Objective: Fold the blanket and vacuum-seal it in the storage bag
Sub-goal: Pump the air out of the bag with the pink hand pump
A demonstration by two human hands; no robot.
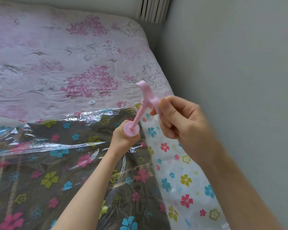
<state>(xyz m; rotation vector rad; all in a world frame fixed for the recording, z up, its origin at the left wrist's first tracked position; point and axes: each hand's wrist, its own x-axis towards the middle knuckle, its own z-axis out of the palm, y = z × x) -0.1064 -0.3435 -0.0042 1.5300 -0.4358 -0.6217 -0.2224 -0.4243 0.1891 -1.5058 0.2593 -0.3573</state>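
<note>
Right hand, centre right of frame: grips T-handle of pink hand pump, rod drawn out, tilted up-right. Left hand, centre: wrapped round pump barrel, standing on storage bag. Dark blanket inside bag, lower left, on bed. Wall close right; open room left.

Storage bag lies flat on the bed, near side, blanket inside it toward the left. Hand pump stands on the bag near its far edge, over the blanket's right part. Left hand around the pump barrel; right hand above and right of it, on the pump handle. Small cap on the bed just behind the bag. Wall runs along the bed's right side; radiator at the far corner.
</note>
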